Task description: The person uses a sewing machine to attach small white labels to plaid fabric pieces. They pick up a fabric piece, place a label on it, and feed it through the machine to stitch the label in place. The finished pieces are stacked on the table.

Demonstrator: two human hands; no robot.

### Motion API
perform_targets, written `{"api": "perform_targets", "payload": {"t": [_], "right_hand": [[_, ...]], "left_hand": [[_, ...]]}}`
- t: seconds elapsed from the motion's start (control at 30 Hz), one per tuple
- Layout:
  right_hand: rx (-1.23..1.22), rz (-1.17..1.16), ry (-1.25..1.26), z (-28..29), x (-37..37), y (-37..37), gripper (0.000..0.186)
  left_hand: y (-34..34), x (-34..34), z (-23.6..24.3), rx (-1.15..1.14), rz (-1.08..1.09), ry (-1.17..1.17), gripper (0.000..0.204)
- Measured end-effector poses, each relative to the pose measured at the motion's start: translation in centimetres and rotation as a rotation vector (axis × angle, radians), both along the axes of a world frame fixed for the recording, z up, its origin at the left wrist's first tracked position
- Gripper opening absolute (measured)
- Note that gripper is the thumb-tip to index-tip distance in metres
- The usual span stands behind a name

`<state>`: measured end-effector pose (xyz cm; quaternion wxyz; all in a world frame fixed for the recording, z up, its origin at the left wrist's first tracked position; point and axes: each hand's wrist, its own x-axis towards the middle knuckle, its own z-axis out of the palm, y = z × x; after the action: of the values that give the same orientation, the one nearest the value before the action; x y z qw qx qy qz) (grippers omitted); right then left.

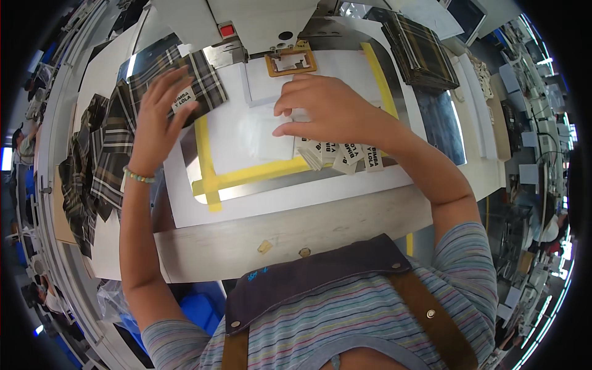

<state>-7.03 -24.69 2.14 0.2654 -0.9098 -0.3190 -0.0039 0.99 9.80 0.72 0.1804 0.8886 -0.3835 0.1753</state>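
My left hand (154, 120) rests at the left over a brown, black and white plaid fabric piece (211, 83), its fingers and thumb spread. A white printed label (183, 98) lies on that fabric, between my thumb and fingers. My right hand (330, 111) is bent above the middle of the work plate (259, 139), fingers curved and apart from the thumb, nothing visible between them. Just beyond its knuckles, a small orange frame (271, 66) sits under the machine head (256, 24). Near my right wrist, several white labels (348, 157) lie in a loose pile, partly hidden by the hand.
More plaid fabric (111, 148) hangs in folds over the table's left side. A stack of plaid pieces (422, 52) stands at the far right. Yellow tape (259, 174) borders the plate. The machine carries a red button (227, 29). A blue bin (203, 305) is below the table.
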Motion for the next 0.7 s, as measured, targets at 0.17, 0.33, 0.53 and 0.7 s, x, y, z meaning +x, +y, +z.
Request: {"api": "perform_targets", "payload": {"t": [0.17,0.33,0.53,0.7], "right_hand": [[-0.050,-0.088,0.265,-0.5,1.4,2.1,0.029],[0.073,-0.172,0.247,-1.6,1.2,1.4,0.026],[0.245,-0.255,0.285,-1.1,1.2,0.0,0.026],[0.465,-0.297,0.401,-1.1,0.9,-1.1,0.024]], "left_hand": [[-0.8,1.4,-4.2,0.240,0.082,0.045,0.067],[1.3,2.8,-5.5,0.213,0.171,0.007,0.065],[-4.4,-2.9,-0.1,-0.128,0.019,0.204,0.044],[-9.8,-6.5,-0.4,-0.580,-0.063,0.761,0.026]]}}
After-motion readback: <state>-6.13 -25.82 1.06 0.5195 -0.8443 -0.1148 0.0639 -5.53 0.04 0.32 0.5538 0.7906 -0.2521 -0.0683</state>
